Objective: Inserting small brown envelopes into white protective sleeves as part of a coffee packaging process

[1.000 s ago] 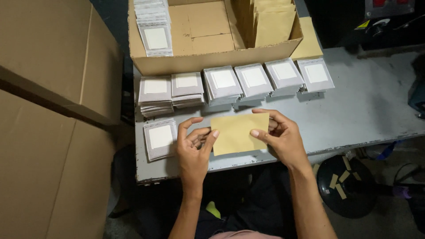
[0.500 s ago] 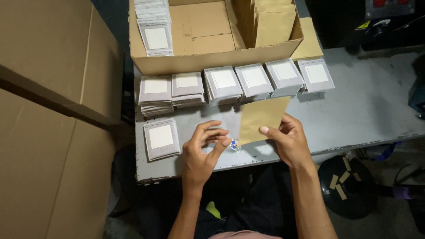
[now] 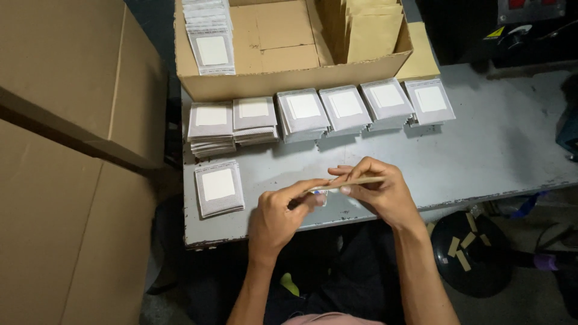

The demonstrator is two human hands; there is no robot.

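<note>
To your left, big closed cardboard cartons [image 3: 66, 90] fill that whole side of the scene. In front of you stands a worn grey metal table [image 3: 500, 144], and at its far edge sits an open cardboard box [image 3: 283, 81]; inside it, a column of grey sachets with white labels [image 3: 208, 27] stands at the left and a batch of tan paper envelopes [image 3: 364, 30] at the right. Just this side of the box, six stacks of flat grey packets [image 3: 319, 111] run in a row from left to right, each topped with a white square label. One more short stack [image 3: 219, 188] lies alone near the left front corner of the table. Down on the floor at your right is a dark round stool seat [image 3: 475, 253] with scraps of tan tape on it.

Your right hand [image 3: 382, 198] pinches a tan envelope [image 3: 355, 181], seen edge-on and held level above the near table edge. Your left hand [image 3: 277, 216] closes thumb and fingers on a small clear packet [image 3: 319, 194] right at the envelope's left end, touching it.
</note>
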